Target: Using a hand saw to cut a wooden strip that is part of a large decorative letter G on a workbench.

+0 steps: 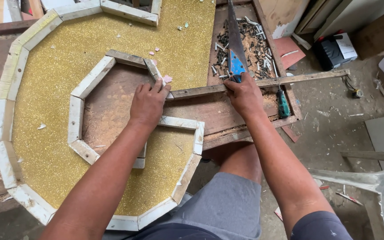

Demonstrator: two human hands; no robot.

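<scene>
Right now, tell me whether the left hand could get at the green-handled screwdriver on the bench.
Probably not without shifting. The left hand presses on the white inner frame, and the right hand, its grip on the handsaw, lies across the way with its forearm. The screwdriver sits beyond it, itself uncovered.

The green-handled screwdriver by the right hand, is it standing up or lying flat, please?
Lying flat: the green-handled screwdriver rests on its side on the wooden tray, just beyond the right hand, which holds the saw.

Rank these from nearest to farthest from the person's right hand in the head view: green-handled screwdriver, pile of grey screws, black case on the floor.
From the right hand:
1. Green-handled screwdriver, just right of it.
2. Pile of grey screws, above, in the wooden tray.
3. Black case, far upper right, on the floor.
</scene>
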